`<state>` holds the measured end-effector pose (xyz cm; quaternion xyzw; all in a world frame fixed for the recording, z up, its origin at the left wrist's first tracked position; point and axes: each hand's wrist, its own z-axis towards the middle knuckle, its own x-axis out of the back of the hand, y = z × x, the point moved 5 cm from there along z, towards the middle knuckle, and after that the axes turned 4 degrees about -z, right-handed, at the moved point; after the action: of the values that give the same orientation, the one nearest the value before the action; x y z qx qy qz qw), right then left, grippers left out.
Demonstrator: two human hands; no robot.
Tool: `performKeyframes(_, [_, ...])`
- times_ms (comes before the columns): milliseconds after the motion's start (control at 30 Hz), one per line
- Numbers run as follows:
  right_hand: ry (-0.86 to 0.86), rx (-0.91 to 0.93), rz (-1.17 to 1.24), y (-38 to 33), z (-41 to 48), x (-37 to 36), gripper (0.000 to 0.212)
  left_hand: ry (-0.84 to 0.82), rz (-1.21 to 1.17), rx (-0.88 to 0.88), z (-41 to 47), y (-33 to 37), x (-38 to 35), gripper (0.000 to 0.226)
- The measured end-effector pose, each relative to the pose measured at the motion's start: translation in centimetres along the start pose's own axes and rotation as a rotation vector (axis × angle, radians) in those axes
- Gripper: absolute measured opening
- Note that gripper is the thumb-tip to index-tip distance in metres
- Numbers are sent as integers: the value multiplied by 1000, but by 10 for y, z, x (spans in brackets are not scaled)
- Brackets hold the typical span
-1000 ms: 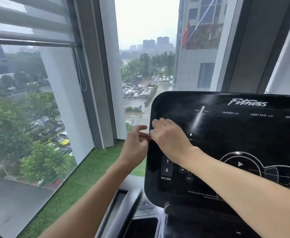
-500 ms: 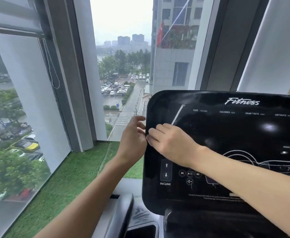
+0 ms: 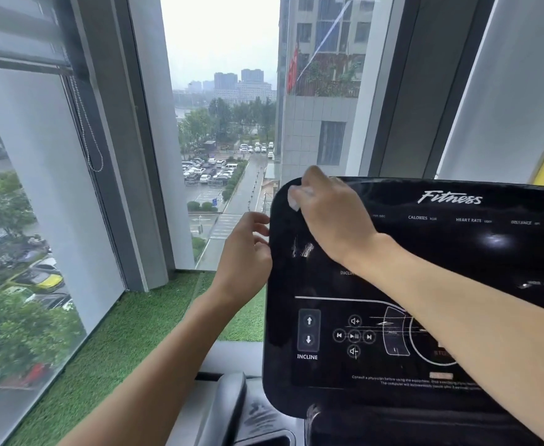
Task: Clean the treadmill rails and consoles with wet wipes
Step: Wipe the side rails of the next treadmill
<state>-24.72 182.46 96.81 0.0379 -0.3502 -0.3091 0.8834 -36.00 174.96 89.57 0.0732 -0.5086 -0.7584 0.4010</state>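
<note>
Two hands are up at the treadmill console (image 3: pixel 457 252), each doing its own job. The right hand (image 3: pixel 331 217) reaches across to the top left corner of the black panel, fingers bunched round a white wipe (image 3: pixel 294 197), with only a crumpled bit poking out on the left of the hand. Wadding it up like that makes sense, since you get more pressure on a glossy screen than with a flat sheet.

The left hand (image 3: pixel 244 252) sits at the console's left edge about halfway up. Its fingers are loosely half-curled with the tips right by the rim, holding nothing. My guess is it's there to steady the panel while the other hand scrubs, though I can't tell if the thumb hooks behind.

Just under the wiping hand there are pale streaks (image 3: pixel 302 247) on the panel, so I'd say that patch wants another pass. Going top to bottom seems to be the plan, which would leave the lower part with the incline buttons (image 3: pixel 308 329) for later. The grey rail (image 3: pixel 228 410) at the bottom has smudgy marks too, so I reckon it's early days on the whole job. I'd go easy near those buttons, they might be touch sensitive
</note>
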Motion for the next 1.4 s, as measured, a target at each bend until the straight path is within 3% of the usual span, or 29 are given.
performKeyframes(100, [-68,172,33,-22,-3,-6,8,10,7,-25,5,4,0,38])
performKeyframes(167, [-11,250,-25,-26,-2,-5,13,21,19,-36,9,6,0,40])
performKeyframes(300, [43,-86,-20,-2,13,1,26,27,38,-21,12,10,-1,49])
performKeyframes(433, [-12,146,-33,-17,1,-4,20,27,76,-50,15,19,-3,56])
performKeyframes(600, [25,-275,27,38,-1,7,19,-12,317,-260,21,50,-9,71])
performKeyframes(733, [-39,12,6,29,-14,5,17,-67,469,-281,24,69,-24,77])
performKeyframes(900, [47,-265,25,71,-21,13,20,-86,709,-321,33,75,-40,76])
performKeyframes(1033, [-27,3,1,59,-33,10,24,-68,811,-324,38,85,-45,63])
performKeyframes(1167, [65,-312,11,96,-35,20,26,-115,860,-401,40,101,-55,57])
performKeyframes(1300, [-21,-34,-62,86,-49,19,31,-181,860,-484,37,114,-79,64])
performKeyframes(1333, [-19,-65,-72,97,-51,21,30,-185,868,-490,37,115,-85,62])
performKeyframes(1400, [41,-314,-42,129,-56,28,30,-183,897,-475,36,116,-93,60])
